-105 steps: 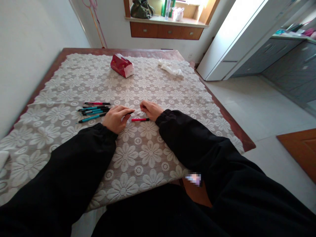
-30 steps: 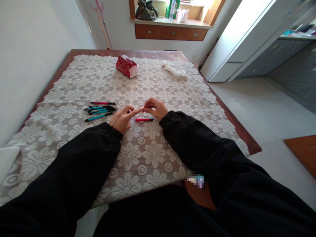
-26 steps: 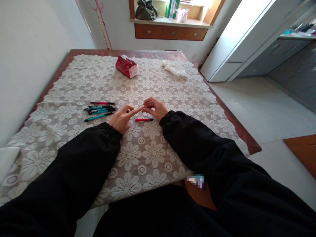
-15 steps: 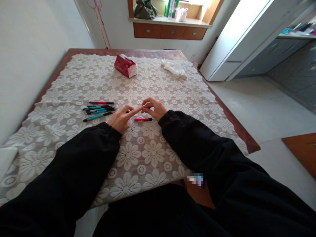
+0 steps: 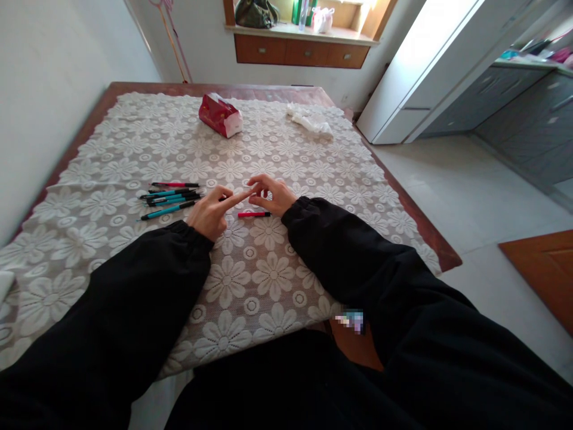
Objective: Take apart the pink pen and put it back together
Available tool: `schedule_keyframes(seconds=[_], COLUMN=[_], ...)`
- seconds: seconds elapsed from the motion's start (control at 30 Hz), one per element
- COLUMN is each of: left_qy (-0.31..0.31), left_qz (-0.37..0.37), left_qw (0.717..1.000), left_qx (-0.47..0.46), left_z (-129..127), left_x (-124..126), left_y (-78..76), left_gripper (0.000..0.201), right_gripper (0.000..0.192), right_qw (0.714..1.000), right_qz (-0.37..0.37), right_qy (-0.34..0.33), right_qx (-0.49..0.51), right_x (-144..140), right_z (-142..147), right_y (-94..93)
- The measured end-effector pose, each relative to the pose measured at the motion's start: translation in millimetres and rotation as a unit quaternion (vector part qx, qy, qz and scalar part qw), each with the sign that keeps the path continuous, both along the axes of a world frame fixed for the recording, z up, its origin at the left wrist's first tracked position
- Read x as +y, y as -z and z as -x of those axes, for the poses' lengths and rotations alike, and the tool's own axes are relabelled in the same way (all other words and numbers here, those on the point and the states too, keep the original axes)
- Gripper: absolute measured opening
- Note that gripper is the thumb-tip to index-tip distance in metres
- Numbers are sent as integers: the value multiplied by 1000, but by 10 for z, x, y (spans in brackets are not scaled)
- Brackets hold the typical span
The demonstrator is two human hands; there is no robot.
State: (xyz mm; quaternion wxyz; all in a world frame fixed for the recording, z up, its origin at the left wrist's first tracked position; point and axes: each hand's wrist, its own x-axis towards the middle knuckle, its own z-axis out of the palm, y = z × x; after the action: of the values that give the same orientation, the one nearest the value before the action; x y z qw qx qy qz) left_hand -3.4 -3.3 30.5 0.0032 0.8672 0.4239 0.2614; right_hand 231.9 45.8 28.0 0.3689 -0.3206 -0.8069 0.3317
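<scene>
Here our left hand (image 5: 209,213) and right hand (image 5: 272,195) meet fingertip to fingertip, perhaps pinching something tiny, above the red pen (image 5: 253,214) on the bench (image 5: 134,89).

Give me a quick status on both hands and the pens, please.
Left hand and right hand meet fingertip to fingertip; grip contents too small to tell. Red pen lies just below them. Pen cluster left, untouched.

Daylight from upper-centre wooden window ledge (image 5: 304,33), blown out at upper right; soft shadows, sharp centre, wide-angle bending at edges, pixelated patch lower centre.
</scene>
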Motion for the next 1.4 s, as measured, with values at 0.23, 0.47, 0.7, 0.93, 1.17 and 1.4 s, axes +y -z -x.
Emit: schedule_keyframes(seconds=[0.23,0.47,0.7,0.93,1.17,1.4], left_qy=[-66,-83,-105,-89,-87,-76], left_qz=[-6,14,22,23,18,9], left_qw=[998,996,994,996,995,996], left_qx=[-16,7,-9,18,36,55], left_z=[-26,-25,-39,-45,-35,-33], left_x=[-26,-19,-24,-24,-10,-3], left_y=[-53,-49,-63,-58,-25,-2], left_gripper=[82,80,78,81,82,79], right_gripper=[47,33,20,26,28,23], right_qw=[987,953,979,975,965,962], right_qz=[-79,-206,-138,-155,-184,-192], right_qy=[12,-140,67,80,78,68], right_qx=[-139,-174,-137,-136,-168,-183], right_x=[-30,-40,-15,-37,-38,-50], right_z=[-15,0,-21,-33,-31,-17], right_y=[-75,1,21,-17,-29,-9])
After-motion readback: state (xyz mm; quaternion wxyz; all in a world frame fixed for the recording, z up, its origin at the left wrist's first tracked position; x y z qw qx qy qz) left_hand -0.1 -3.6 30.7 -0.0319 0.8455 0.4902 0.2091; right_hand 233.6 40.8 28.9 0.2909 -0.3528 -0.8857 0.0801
